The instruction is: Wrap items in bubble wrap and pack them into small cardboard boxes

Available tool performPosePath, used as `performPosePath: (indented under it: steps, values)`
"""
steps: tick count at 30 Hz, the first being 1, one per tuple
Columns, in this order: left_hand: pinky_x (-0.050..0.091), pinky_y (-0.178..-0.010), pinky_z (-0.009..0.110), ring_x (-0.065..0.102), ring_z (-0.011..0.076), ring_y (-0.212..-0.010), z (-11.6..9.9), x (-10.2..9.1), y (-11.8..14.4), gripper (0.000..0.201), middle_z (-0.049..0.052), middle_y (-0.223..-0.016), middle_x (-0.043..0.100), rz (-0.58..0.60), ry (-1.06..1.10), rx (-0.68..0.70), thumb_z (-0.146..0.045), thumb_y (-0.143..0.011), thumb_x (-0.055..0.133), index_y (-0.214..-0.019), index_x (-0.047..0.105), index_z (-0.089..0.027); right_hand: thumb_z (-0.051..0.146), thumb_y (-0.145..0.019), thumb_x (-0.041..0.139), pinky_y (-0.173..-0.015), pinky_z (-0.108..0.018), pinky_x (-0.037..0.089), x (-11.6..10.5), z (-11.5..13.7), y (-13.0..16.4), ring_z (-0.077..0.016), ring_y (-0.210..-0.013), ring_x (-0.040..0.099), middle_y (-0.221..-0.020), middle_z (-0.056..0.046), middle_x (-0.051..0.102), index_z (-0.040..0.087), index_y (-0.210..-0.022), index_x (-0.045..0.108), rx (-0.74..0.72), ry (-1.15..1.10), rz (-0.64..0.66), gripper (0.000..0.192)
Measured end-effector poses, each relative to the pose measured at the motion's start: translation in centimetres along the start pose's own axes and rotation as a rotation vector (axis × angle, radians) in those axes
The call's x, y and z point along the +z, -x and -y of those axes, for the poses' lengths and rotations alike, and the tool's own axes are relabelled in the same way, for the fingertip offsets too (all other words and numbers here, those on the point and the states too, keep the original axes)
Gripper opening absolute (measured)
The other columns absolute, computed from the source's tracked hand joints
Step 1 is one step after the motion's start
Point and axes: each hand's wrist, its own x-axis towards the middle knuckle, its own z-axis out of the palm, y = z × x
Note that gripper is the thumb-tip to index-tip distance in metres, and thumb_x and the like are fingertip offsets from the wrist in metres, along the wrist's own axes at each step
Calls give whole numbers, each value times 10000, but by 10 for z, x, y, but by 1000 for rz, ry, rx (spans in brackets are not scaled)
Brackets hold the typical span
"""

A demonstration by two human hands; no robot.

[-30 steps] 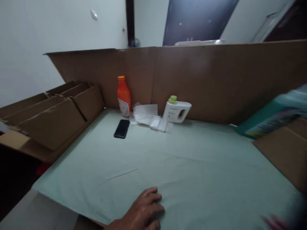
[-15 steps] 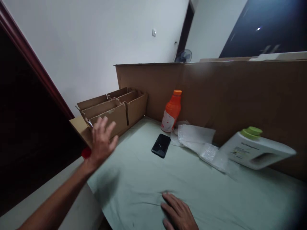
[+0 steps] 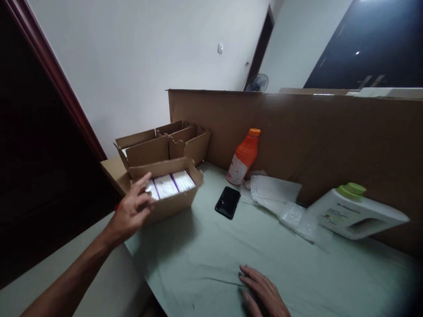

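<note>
My left hand (image 3: 134, 206) grips the left end of an open-topped cardboard box (image 3: 173, 206), with its fingers over the wall there and the index finger stretched out. Inside the box lie white packs (image 3: 166, 186) with purple bands between them; their kind is unclear. The box is tilted so that its contents face me. Part of its left end is hidden behind the hand. On the green cloth (image 3: 198, 246) near the bottom edge rests my right hand (image 3: 262, 288), fingers stretched out and holding nothing.
More open cardboard boxes (image 3: 148, 152) stand behind, against a cardboard panel (image 3: 297, 132). A black phone (image 3: 228, 202), an orange bottle (image 3: 244, 154), clear plastic wrap (image 3: 291, 211) and a white jug with a green cap (image 3: 358, 213) occupy the table's back and right.
My left hand has taken hold of the front box and pulled it towards me, away from the other boxes, tipping its contents into view. My right hand stays on the cloth.
</note>
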Motion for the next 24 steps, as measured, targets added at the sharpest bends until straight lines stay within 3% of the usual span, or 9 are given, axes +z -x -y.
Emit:
performPosePath:
  steps: [2,4,6,8,10,14,18,22,24]
  values:
    - [305,-1228,532,321,319,-1509,-16,-5,35,156,-14,-1657,306,29,1,86,-199,-908,607,-885,750,-259,254,-928,619,-955,-419,603,-6,9,-2,-275,-1186,678,-1312,-88,694,291,-1290,636,43,-32,-10,363]
    - [231,-1254,539,198,305,-1555,-23,-8,67,260,-71,-1680,234,-33,29,83,-173,-882,664,-1056,741,-350,284,-926,625,-999,-450,580,-10,18,-3,-292,-1255,634,-1394,-92,639,309,-1399,546,94,-67,32,481]
    - [222,-1254,539,166,311,-1562,-19,-5,94,600,-60,-1707,128,-125,107,-16,-223,-815,769,-1346,582,-431,333,-914,643,-1044,-507,544,-11,28,-4,-328,-1347,553,-1508,-115,532,316,-1529,386,154,-117,122,666]
    - [239,-1239,561,170,343,-1556,-9,2,116,998,15,-1715,93,-145,213,-190,-334,-725,859,-1544,297,-428,363,-897,662,-1093,-570,487,-9,39,-4,-364,-1426,450,-1605,-140,391,312,-1607,208,210,-202,227,845]
    - [280,-1208,603,264,396,-1520,3,12,133,1154,122,-1683,215,-56,295,-423,-450,-652,889,-1583,215,-339,365,-871,688,-1134,-616,419,-5,52,-5,-384,-1472,368,-1651,-156,289,299,-1628,112,248,-311,308,953]
    - [408,-1118,644,519,454,-1343,15,38,147,1012,224,-1425,568,157,362,-779,-617,-659,809,-1479,408,-179,374,-791,761,-1174,-652,326,-2,76,-6,-397,-1494,312,-1653,-166,275,262,-1630,114,284,-480,305,1065]
    - [367,-1161,618,495,426,-1371,-4,81,142,934,178,-1344,636,240,440,-711,-634,-712,749,-1472,421,-202,436,-772,756,-1163,-633,353,-23,72,6,-393,-1424,431,-1576,-164,425,234,-1602,252,462,-497,103,991]
    - [303,-1216,563,429,383,-1436,-51,142,116,896,182,-1447,563,475,590,-447,-559,-794,703,-1539,356,-203,580,-812,667,-1099,-626,430,-62,41,38,-410,-1309,559,-1401,-184,615,214,-1451,526,777,-367,-46,750]
    - [272,-1235,535,369,360,-1479,-71,173,96,920,176,-1543,466,545,655,-320,-501,-815,700,-1579,279,-207,620,-794,663,-1087,-607,445,-80,21,52,-415,-1284,580,-1315,-192,674,203,-1344,626,846,-316,-73,691]
